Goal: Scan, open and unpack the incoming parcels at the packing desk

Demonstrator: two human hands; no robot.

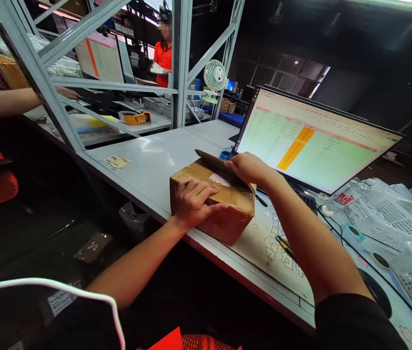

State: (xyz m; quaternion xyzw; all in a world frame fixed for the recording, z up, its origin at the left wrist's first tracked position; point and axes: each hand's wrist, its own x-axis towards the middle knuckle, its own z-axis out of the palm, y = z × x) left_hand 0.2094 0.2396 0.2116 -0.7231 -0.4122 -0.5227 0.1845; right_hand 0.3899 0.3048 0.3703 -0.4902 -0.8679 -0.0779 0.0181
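Observation:
A brown cardboard box (pixel 224 221) sits at the front edge of the white table, with one top flap (pixel 213 163) raised on its far side. My left hand (pixel 195 201) presses on the box's near top panel, fingers bent over it and thumb stretched along the edge. The raised flap is gripped by my right hand (pixel 248 167), whose fingertips are partly hidden behind it. A pale label (pixel 219 180) shows on the box top between my hands. The inside of the box cannot be seen.
Behind the box stands a monitor (pixel 315 141). Pens (pixel 286 247) lie on the desk mat, and white plastic baskets (pixel 391 218) at right. A metal rack frame (pixel 182 63) rises at the back. A co-worker's arm (pixel 5 103) reaches in at left; another person (pixel 163 58) stands farther off.

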